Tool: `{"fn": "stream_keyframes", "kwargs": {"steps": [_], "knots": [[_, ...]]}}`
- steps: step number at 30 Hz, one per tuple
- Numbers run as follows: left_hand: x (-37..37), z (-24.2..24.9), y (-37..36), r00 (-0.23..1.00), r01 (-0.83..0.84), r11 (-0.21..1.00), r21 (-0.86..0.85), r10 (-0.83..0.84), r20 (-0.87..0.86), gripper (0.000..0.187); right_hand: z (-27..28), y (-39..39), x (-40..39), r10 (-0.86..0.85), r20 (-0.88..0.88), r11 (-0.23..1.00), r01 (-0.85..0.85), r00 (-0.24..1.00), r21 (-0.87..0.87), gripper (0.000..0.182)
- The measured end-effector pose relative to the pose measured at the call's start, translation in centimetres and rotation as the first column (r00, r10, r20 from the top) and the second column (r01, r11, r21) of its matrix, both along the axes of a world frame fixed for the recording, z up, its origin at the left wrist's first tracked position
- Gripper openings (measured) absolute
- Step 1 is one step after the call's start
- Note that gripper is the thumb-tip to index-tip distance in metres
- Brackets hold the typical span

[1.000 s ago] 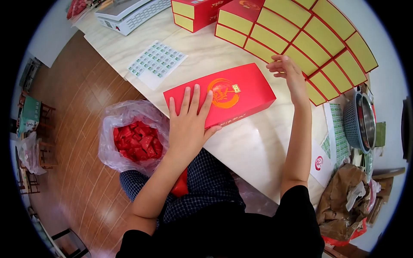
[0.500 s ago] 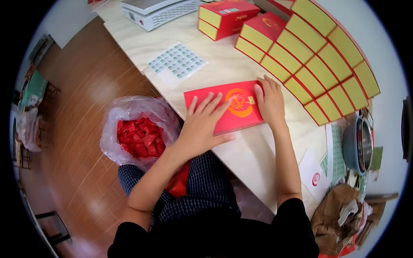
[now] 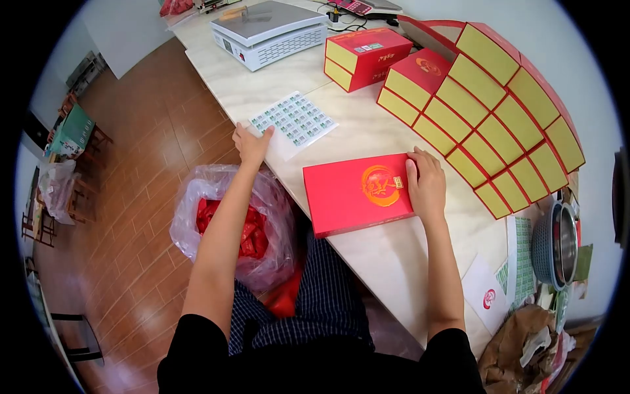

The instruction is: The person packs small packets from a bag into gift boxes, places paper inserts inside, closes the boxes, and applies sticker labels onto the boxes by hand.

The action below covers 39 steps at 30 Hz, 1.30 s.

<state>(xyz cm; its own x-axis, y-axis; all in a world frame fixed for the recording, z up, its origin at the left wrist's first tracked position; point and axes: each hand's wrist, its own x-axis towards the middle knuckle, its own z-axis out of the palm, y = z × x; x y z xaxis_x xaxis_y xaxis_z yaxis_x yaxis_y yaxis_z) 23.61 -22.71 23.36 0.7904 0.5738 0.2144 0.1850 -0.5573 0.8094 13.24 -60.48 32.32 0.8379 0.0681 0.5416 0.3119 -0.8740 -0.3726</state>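
Note:
A closed red gift box [image 3: 341,194] with an orange-gold round emblem lies flat near the table's front edge. My right hand [image 3: 428,184] grips its right end, the thumb at the top edge and the fingers curled round the far corner. To the left, my left hand [image 3: 252,144] is at the table edge, thumb and fingers apart. Its thumb reaches the near-left corner of a sheet of small green-and-white stickers [image 3: 295,119]. Several stickers are gone from the sheet's near part, where bare backing shows.
Red boxes with yellow ends [image 3: 495,138] are stacked at the right, with two more [image 3: 367,56] behind. A white scale [image 3: 269,33] stands at the back left. Below the table edge, a plastic bag [image 3: 279,243] holds red packets. Basins [image 3: 554,246] and crumpled brown paper [image 3: 518,348] are at far right.
My left hand has left the box top and moved up and left to the sticker sheet. My right hand stays at the box's right end. The view has shifted.

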Motion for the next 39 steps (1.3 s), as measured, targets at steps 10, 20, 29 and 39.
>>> {"fn": "stream_keyframes", "kwargs": {"steps": [10, 20, 29, 39], "knots": [[1.2, -4.6, 3.8, 0.999, 0.012, 0.988, -0.156, -0.004, 0.052, 0.079, 0.0, 0.0, 0.2, 0.007, 0.026, 1.0, -0.008, 1.0, 0.014, 0.021], [-6.9, 5.7, -2.7, 0.925, 0.364, 0.581, -0.728, -0.133, 0.357, 0.027, 2.7, 5.4, -0.1, 0.236, 0.188, 0.956, -0.263, 0.953, 0.133, 0.012], [-10.6, 10.6, -11.4, 0.788, 0.616, 0.457, -0.641, -0.374, 0.49, 0.032, 4.3, 14.0, 1.7, 0.322, 0.362, 0.856, -0.433, 0.875, 0.284, 0.017], [-11.2, 10.8, -12.0, 0.794, 0.608, 0.512, -0.607, -0.381, 0.474, 0.03, 3.6, 13.1, 1.9, 0.37, 0.298, 0.844, -0.452, 0.88, 0.289, 0.012]]}}
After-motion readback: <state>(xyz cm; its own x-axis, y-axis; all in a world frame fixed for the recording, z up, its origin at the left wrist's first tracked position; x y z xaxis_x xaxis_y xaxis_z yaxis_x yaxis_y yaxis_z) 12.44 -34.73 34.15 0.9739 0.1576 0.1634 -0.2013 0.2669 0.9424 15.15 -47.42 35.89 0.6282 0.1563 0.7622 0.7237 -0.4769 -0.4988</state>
